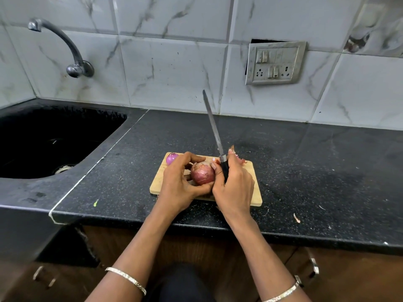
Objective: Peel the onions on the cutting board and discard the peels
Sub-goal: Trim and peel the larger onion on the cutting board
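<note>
- Left hand (178, 179) fingers curl round the onion (202, 173), over mid cutting board (255, 192).
- Right hand (235, 186) clenches the knife (214, 129) handle, blade toward 12 o'clock.
- Second onion (171, 158) at board's 10 o'clock.
- My worry: slick skin twists, blade swings into left fingers.

wooden cutting board (253, 188), speckled glossy countertop (305, 162)

Left: black stone sink (54, 138) in my speckled black counter (305, 160)
Above it: curved grey metal tap (78, 69)
Wall: I see a steel switch plate (275, 63) on white marbled tiles (170, 68)
</note>
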